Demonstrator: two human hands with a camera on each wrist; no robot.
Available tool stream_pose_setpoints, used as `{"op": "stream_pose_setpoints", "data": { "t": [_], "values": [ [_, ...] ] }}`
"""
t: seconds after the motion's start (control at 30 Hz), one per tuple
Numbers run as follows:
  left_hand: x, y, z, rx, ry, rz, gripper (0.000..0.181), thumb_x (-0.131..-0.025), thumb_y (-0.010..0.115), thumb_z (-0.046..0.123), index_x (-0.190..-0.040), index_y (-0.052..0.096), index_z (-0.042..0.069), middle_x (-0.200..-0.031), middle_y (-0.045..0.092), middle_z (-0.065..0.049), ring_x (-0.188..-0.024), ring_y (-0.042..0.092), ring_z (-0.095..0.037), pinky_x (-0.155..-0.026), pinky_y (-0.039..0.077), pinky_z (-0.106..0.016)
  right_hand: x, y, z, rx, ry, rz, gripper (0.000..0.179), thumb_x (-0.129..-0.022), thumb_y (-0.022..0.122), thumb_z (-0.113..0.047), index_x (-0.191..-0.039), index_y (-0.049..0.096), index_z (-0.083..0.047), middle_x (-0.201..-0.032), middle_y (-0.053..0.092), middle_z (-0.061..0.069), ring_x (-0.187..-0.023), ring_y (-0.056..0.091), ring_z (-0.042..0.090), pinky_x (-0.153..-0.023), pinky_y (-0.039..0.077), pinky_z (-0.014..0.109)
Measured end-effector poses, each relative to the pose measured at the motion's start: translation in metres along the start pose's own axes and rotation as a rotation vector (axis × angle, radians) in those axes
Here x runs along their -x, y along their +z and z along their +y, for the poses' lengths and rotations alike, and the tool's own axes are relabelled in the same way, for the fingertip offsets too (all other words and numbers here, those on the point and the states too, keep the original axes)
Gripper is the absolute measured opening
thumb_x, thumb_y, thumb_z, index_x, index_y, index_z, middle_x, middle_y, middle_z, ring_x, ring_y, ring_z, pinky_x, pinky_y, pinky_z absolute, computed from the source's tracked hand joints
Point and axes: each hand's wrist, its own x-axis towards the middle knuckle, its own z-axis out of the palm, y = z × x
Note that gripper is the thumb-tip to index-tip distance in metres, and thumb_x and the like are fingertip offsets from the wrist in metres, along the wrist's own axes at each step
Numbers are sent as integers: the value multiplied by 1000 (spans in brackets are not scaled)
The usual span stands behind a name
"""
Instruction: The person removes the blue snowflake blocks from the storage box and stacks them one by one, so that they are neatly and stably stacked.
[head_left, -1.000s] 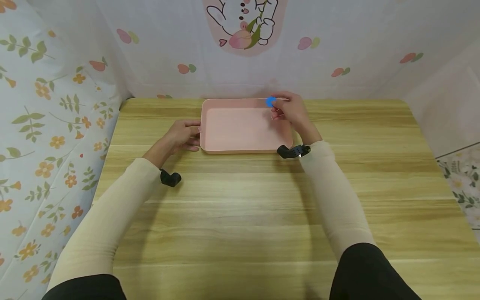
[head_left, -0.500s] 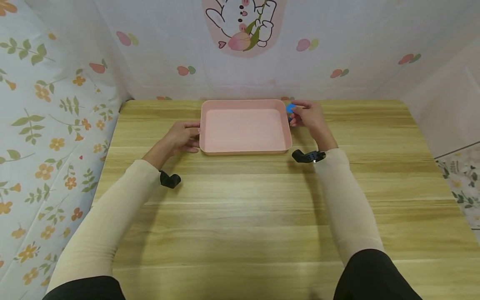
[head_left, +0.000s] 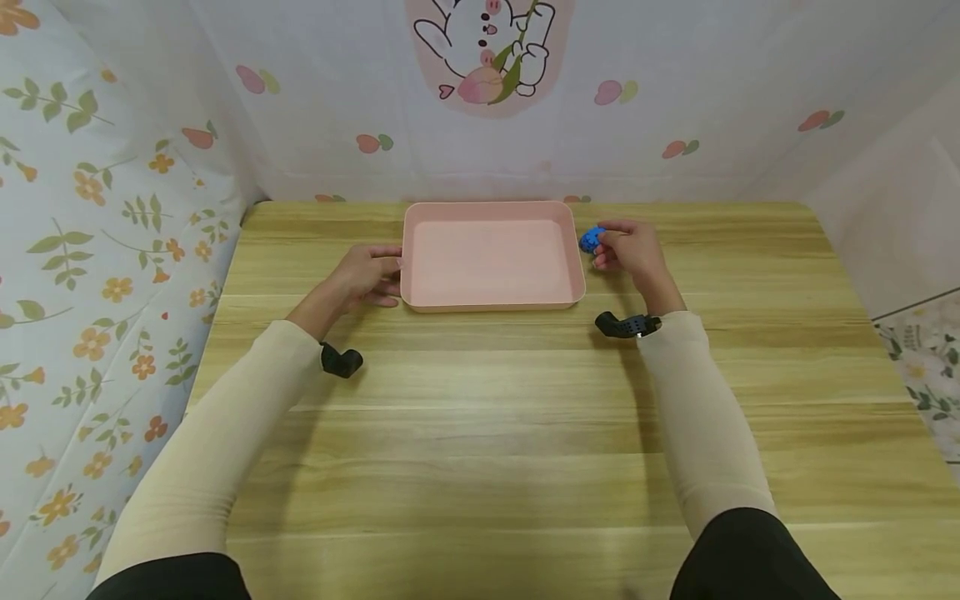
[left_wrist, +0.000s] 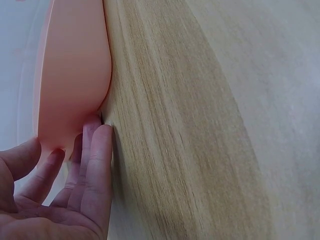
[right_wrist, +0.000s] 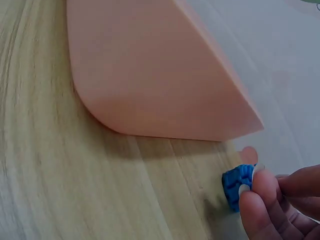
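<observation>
A shallow pink tray (head_left: 492, 305) lies at the back of the wooden table. At its left end is my left hand (head_left: 366, 275), fingers loosely extended, the tips right at the tray's outer wall. In the left wrist view, the thumb (left_wrist: 25, 159) is near the rim and the other fingers reach low beside the wall. My right hand (head_left: 633, 252) pinches a small blue ridged piece (head_left: 591, 240) between thumb and fingers, just outside the tray's right end. The right wrist view shows the piece (right_wrist: 235, 182) close over the table, dark grooves on its surface; the fingertips cover part of it.
The wooden tabletop (head_left: 480, 433) spreads in front of the tray. A printed white cloth (head_left: 480, 158) hangs right behind the table's back edge, and a floral cloth (head_left: 112, 333) runs along the left side.
My right hand has moved from over the tray's back right corner to the right and nearer me, carrying the blue piece outside the tray. The left hand has stayed put.
</observation>
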Motion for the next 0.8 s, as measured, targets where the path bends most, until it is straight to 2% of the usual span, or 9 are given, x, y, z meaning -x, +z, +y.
{"op": "stream_pose_setpoints", "data": {
  "t": [0.3, 0.53, 0.67, 0.8],
  "values": [
    [-1, 0, 0, 2, 6, -4, 43, -104, 48, 21, -146, 45, 15, -118, 61, -15, -73, 70, -15, -71, 60, -36, -1, -2, 5, 55, 10, 19, 44, -101, 52, -15, -141, 48, 0, -66, 61, 1, -51, 62, 11, -55, 58, 25],
    [0, -3, 0, 6, -2, -54, 46, -104, 48, 25, -149, 42, 17, -123, 59, -14, -81, 69, -14, -74, 60, -34, 1, -9, 4, 131, -9, 21, 43, -102, 50, -19, -141, 48, 0, -68, 63, 2, -51, 63, 12, -55, 59, 29],
    [4, -6, 0, -9, 1, -85, 47, -104, 47, 27, -150, 40, 18, -127, 57, -14, -91, 68, -16, -77, 59, -34, 3, -14, -1, 255, -50, -5, 44, -102, 51, -21, -140, 49, 1, -74, 66, 6, -54, 65, 13, -58, 59, 31],
    [14, -9, -1, -107, 43, -62, 48, -104, 47, 29, -149, 41, 16, -127, 58, -16, -102, 64, -23, -82, 58, -36, 8, -19, -8, 490, -130, -40, 45, -102, 50, -25, -141, 49, -2, -84, 68, 13, -60, 68, 18, -60, 58, 31]
  ]
}}
